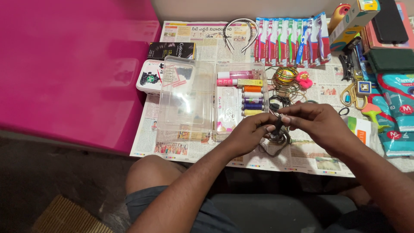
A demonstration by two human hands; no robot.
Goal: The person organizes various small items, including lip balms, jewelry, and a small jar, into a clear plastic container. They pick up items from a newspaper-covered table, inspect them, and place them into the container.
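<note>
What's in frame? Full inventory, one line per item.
box: 1, clear, lid open, centre
thread spools: about 5, orange, white, purple, yellow, in box
tubes: 2, pink, in box above spools
toothbrushes: about 7 packs, top
headbands: 2, dark, top centre
bangles: several, gold-green, right of box
scissors: 1, yellow handles, right
newspaper: several sheets, under everything
pink surface: 1, left
left hand: pinching small dark item
right hand: on same item
</note>
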